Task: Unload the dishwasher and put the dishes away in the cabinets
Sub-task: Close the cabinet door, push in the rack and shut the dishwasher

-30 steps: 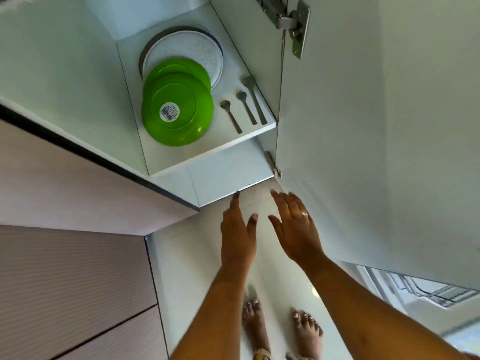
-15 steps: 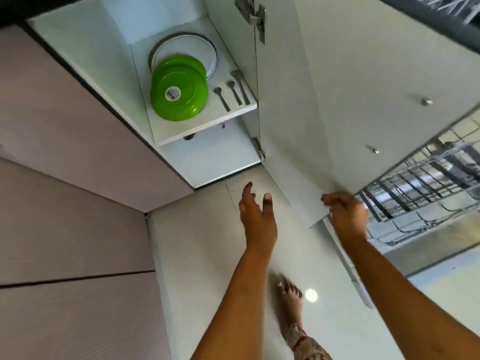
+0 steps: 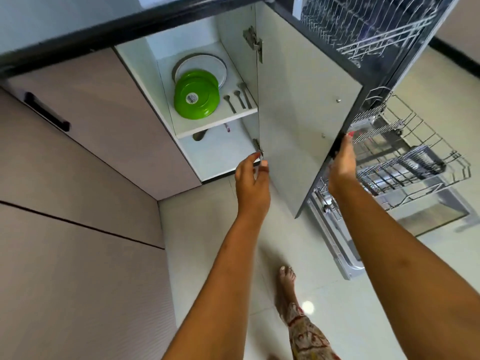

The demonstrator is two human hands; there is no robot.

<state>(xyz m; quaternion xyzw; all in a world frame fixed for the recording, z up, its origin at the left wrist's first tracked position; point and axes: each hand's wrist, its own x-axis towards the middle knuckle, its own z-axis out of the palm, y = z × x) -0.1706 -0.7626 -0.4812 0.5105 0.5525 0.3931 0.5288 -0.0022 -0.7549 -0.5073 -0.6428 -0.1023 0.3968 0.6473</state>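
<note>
The white cabinet door (image 3: 304,105) stands swung open, and my right hand (image 3: 342,162) grips its outer edge. My left hand (image 3: 253,178) hovers by the door's lower hinge (image 3: 257,148) with loosely curled fingers, holding nothing. Inside the cabinet, the upper shelf (image 3: 207,126) carries stacked green plates (image 3: 196,97) in front of a white plate (image 3: 205,64). Three metal spoons (image 3: 238,98) lie to their right. The dishwasher's lower rack (image 3: 413,165) is pulled out behind the door, and its upper rack (image 3: 363,27) shows at top right.
Beige drawer fronts (image 3: 78,203) with a black handle (image 3: 46,111) fill the left side. The lowered dishwasher door (image 3: 335,245) sticks out over the pale tiled floor (image 3: 363,320). My bare foot (image 3: 287,281) stands on the floor below my arms.
The view has pulled back from the cabinet. My right hand has moved from in front of the shelf to the door's outer edge and taken hold. My left hand rose toward the lower hinge.
</note>
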